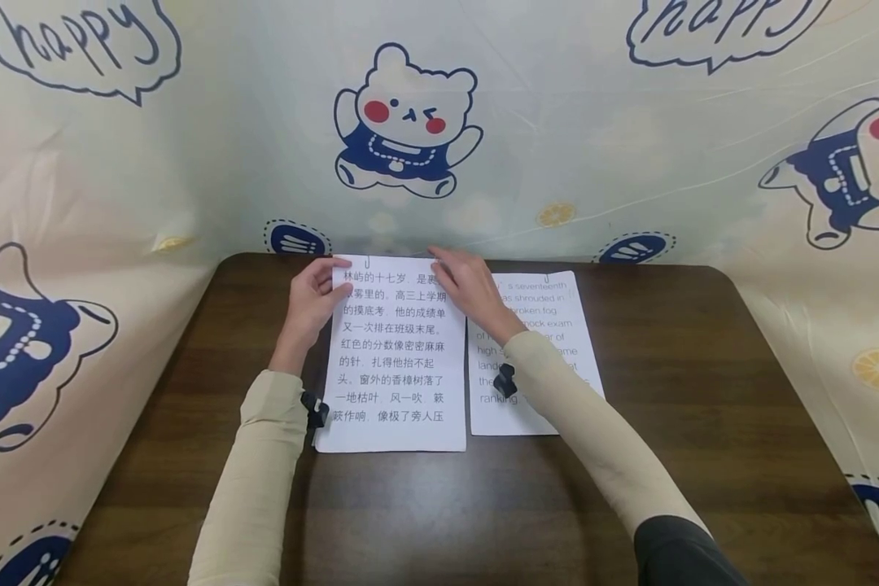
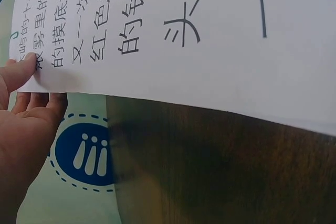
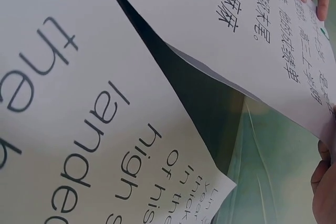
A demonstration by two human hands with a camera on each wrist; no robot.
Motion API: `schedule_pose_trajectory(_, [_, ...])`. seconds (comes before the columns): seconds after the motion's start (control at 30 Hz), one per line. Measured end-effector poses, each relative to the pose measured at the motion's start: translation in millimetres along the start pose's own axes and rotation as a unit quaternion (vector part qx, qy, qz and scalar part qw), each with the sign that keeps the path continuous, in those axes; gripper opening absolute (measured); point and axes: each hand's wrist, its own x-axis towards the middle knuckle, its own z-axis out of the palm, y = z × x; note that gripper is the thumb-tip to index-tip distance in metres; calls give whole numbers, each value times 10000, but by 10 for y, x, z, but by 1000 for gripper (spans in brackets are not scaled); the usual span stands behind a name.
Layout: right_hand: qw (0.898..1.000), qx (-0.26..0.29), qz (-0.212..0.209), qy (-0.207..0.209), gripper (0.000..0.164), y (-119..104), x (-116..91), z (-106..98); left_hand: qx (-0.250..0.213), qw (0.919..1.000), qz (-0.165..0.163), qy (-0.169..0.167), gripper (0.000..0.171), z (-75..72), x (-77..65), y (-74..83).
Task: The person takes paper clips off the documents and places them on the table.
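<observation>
At far left, a blue-shirted cartoon bear (image 1: 37, 330) printed on the hanging cloth (image 1: 227, 122). Next, a cream left sleeve (image 1: 249, 488) reaching in over the dark wooden tabletop (image 1: 395, 521), with a black wrist camera (image 1: 315, 409) at its cuff. Beyond that cuff, the left hand (image 1: 311, 301), pinching the upper left edge of a Chinese-text paper stack (image 1: 395, 358), thumb on the printed face, other fingers behind. At the top of this stack, a paper clip (image 1: 367, 261), green in the left wrist view. Upper end raised off the tabletop, just left of centre on the table. Well apart from the left hand, the right hand (image 1: 476, 289) clamped on the stack's upper right corner. Just beside, lying to the right, an English-text paper sheet (image 1: 513, 422), clipped at its top and partly covered by the cream right sleeve (image 1: 601, 439). At far right, a sideways bear (image 1: 842, 179) on the cloth.
</observation>
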Motion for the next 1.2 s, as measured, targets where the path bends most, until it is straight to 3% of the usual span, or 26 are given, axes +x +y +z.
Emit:
schedule_pose_trajectory(0.6, [9998,-166,51,-44,38,-30,-17,16,118,9998,150,-2,36,-28,-24,-32])
schedule_pose_trajectory(0.97, [9999,-1,163,24,38,-13,-41,63,100,9999,94,-50,37,-36,-41,-33])
schedule_pose_trajectory(1.2, [9986,288,443,47,38,-19,-55,63,153,9998,88,-50,37,-26,-43,-33])
